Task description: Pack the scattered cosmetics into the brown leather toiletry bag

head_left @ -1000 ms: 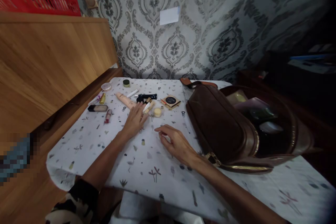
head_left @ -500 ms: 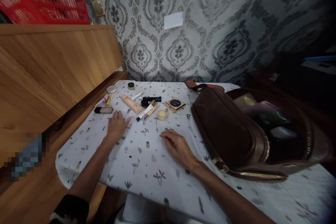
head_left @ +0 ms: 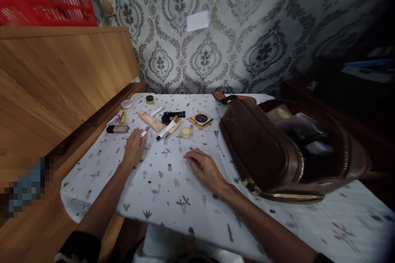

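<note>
Tablecloth [head_left: 168,183] free at near middle; brown bag [head_left: 254,144] blocks right

Bag [head_left: 254,144] brown; tube [head_left: 150,120] peach; wallpaper [head_left: 230,28] grey damask.

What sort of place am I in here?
Probably a room in a home, judging by the damask-patterned wallpaper, the wooden cabinet and cosmetics lying on a printed tablecloth.

Cloth-covered table [head_left: 191,189] (flamingo print) | peach tube [head_left: 150,121], gold compact [head_left: 201,119], cream jar [head_left: 185,132] — left | brown bag [head_left: 256,144] — right, open
</note>
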Demonstrator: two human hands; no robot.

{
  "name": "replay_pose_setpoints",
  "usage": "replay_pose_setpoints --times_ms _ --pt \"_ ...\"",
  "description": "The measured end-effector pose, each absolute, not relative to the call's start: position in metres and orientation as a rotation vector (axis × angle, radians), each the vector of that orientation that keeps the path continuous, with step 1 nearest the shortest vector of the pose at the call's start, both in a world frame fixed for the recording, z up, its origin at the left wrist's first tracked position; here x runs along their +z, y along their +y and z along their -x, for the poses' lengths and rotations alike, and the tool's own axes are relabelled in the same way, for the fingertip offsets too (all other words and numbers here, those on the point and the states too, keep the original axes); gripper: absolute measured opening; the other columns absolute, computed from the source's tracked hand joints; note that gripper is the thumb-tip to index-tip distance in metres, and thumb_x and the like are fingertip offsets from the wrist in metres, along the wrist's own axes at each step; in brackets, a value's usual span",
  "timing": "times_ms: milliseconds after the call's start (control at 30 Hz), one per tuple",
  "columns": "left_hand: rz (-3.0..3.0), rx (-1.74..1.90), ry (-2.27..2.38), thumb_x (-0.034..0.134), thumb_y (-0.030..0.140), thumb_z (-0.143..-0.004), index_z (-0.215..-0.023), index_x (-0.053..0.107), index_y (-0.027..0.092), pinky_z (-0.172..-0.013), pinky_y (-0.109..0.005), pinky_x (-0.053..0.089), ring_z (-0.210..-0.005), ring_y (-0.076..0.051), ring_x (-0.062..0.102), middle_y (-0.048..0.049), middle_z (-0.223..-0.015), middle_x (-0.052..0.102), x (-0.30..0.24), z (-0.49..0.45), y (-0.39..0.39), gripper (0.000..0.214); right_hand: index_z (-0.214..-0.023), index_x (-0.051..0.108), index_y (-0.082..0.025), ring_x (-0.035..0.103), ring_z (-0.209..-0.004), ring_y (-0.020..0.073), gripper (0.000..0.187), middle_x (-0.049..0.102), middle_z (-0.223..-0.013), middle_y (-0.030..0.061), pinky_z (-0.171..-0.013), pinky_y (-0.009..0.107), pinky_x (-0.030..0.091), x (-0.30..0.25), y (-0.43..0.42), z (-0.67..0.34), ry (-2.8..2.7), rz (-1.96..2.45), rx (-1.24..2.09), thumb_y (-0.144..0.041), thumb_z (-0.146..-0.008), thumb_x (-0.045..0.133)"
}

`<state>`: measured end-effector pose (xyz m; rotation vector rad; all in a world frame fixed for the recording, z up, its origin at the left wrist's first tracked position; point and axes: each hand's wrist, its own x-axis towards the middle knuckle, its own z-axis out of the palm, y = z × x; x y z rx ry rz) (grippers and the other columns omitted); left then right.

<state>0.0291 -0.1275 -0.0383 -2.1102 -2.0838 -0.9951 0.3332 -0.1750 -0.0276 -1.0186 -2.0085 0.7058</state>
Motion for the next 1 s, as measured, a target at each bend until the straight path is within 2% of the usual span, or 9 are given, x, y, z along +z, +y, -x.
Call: replay_pose_setpoints --times_ms 233,367,567,667,833,900,1000 --pt "2.077 -1.005 -2.143 0.034 0.045 -0.102 -0.134 0.056 0.014 -0.122 -0.05 0.034 -0.145 -0.03 0.042 -0.0178 -0.15 0.053 -0.04 -0.028 -0.124 0.049 -0.097 0.069 -0.016 0.063 -0.08 0.0166 0.023 0.068 -0.093 0.0066 -0.072 0.029 0.049 -0.028 -0.173 -0.333 -1.948 1.01 0.761 -0.009 -0.09 0.048" --pt "2.002 -1.027 -2.174 0.033 0.044 -0.1 -0.131 0.058 0.01 -0.123 -0.053 0.031 -0.147 -0.033 0.039 -0.0214 -0.152 0.048 -0.037 -0.015 -0.115 0.052 -0.097 0.069 -0.017 0.062 -0.079 0.0154 0.023 0.067 -0.09 0.0054 -0.069 0.025 0.047 -0.034 -0.171 -0.333 -1.924 1.001 0.755 -0.007 -0.088 0.05" --pt "1.917 -0.795 -2.128 0.036 0.039 -0.098 -0.138 0.051 0.005 -0.122 -0.059 0.028 -0.151 -0.039 0.031 -0.0259 -0.158 0.038 -0.013 0.02 -0.094 0.054 -0.096 0.07 -0.017 0.061 -0.079 0.0146 0.025 0.067 -0.092 0.005 -0.072 0.025 0.048 -0.037 -0.171 -0.331 -1.915 1.014 0.753 -0.004 -0.086 0.051" --pt "1.813 -0.651 -2.198 0.038 0.039 -0.096 -0.142 0.043 0.001 -0.12 -0.061 0.031 -0.151 -0.043 0.03 -0.0291 -0.16 0.034 -0.008 0.037 -0.085 0.06 -0.096 0.07 -0.017 0.06 -0.078 0.0139 0.026 0.067 -0.091 0.0043 -0.073 0.025 0.048 -0.035 -0.172 -0.331 -1.921 1.015 0.75 -0.003 -0.085 0.052" --pt "1.831 -0.552 -2.248 0.039 0.05 -0.092 -0.134 0.05 0.013 -0.107 -0.078 0.035 -0.142 -0.051 0.041 -0.0259 -0.146 0.053 -0.019 0.054 -0.074 0.057 -0.097 0.07 -0.016 0.058 -0.074 0.0132 0.026 0.067 -0.091 0.0043 -0.073 0.025 0.048 -0.033 -0.173 -0.333 -1.942 1.003 0.737 -0.003 -0.085 0.051" --pt "1.849 -0.508 -2.237 0.037 0.051 -0.093 -0.13 0.054 0.013 -0.104 -0.077 0.038 -0.138 -0.052 0.046 -0.0282 -0.139 0.058 -0.019 0.055 -0.074 0.056 -0.097 0.069 -0.016 0.058 -0.074 0.0132 0.025 0.067 -0.091 0.0041 -0.073 0.025 0.048 -0.033 -0.173 -0.334 -1.94 1.0 0.733 -0.003 -0.086 0.052" --pt "1.848 -0.363 -2.23 0.034 0.046 -0.095 -0.127 0.056 0.01 -0.104 -0.069 0.042 -0.132 -0.045 0.054 -0.029 -0.137 0.06 -0.016 0.052 -0.078 0.053 -0.097 0.068 -0.017 0.058 -0.074 0.0131 0.025 0.066 -0.092 0.0041 -0.072 0.025 0.048 -0.034 -0.172 -0.334 -1.938 0.984 0.731 -0.003 -0.086 0.051"
